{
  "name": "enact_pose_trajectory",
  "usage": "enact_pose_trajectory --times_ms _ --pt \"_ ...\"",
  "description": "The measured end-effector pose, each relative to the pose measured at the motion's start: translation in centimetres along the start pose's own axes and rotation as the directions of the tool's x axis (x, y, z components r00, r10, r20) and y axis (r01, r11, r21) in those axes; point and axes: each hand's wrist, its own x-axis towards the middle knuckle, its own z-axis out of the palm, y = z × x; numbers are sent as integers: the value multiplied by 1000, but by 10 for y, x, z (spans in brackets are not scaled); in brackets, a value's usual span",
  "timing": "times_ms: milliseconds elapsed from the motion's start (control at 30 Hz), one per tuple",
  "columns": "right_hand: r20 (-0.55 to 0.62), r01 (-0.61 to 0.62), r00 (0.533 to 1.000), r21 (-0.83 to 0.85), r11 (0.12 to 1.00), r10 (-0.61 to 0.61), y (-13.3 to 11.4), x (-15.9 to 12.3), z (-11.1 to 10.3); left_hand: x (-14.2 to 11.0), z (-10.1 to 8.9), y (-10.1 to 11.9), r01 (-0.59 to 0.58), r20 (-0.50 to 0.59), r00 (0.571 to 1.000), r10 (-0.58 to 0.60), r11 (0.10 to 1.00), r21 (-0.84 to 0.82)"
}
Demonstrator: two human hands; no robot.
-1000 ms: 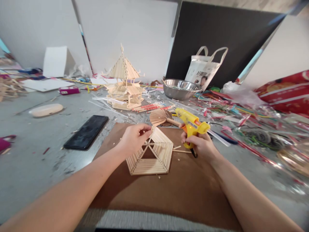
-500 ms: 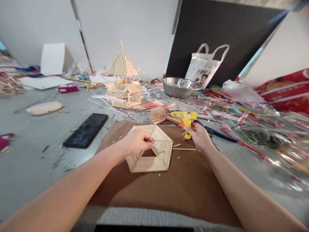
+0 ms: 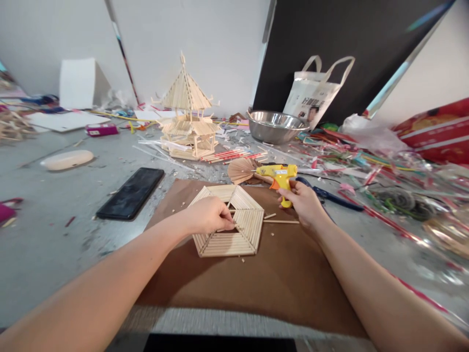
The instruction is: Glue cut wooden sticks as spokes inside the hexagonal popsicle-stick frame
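Observation:
On the brown sheet (image 3: 234,288) lies a flat hexagonal panel (image 3: 224,248) of pale wooden sticks, with an opening at its middle. My left hand (image 3: 210,215) reaches over the panel's left side. Its thumb and fingertips are pinched together at the opening; whatever is between them is too small or hidden to name. In my right hand (image 3: 306,203) is a yellow glue gun (image 3: 280,173) with an orange trigger, gripped by its handle. The gun's nozzle points left, beyond the panel's far right side. A loose thin stick (image 3: 281,222) lies between the panel and my right hand.
Behind the sheet stand a stick pagoda model (image 3: 188,127) and a steel bowl (image 3: 274,129). A black phone (image 3: 131,193) lies left, near a white oval case (image 3: 68,160). Blue-handled scissors (image 3: 339,199) and scattered straws (image 3: 377,168) are at right. A paper fan (image 3: 240,170) sits behind the panel.
My left fingertips have lowered toward the panel's opening, still pinched. The glue gun stays in my right hand, with its nozzle slightly farther left. The camera view has tilted a little downward.

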Motion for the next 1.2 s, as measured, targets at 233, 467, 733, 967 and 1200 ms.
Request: enact_pose_trajectory --times_ms 233,467,733,967,1200 --pt "32 24 999 -7 1000 -24 0 0 0 0 1 -1 -4 14 1000 4 1000 31" --pt "44 43 998 2 999 -43 2 2 -1 1 1 -1 -14 29 999 12 998 56" --pt "56 55 997 -9 998 -54 3 3 -1 0 1 -2 -22 45 999 19 997 76" --pt "59 31 998 5 1000 -31 1 1 -1 -1 -1 0 -41 64 997 34 994 102" --pt "70 34 997 14 999 -35 3 2 -2 -1 0 0 -61 69 996 52 988 143"
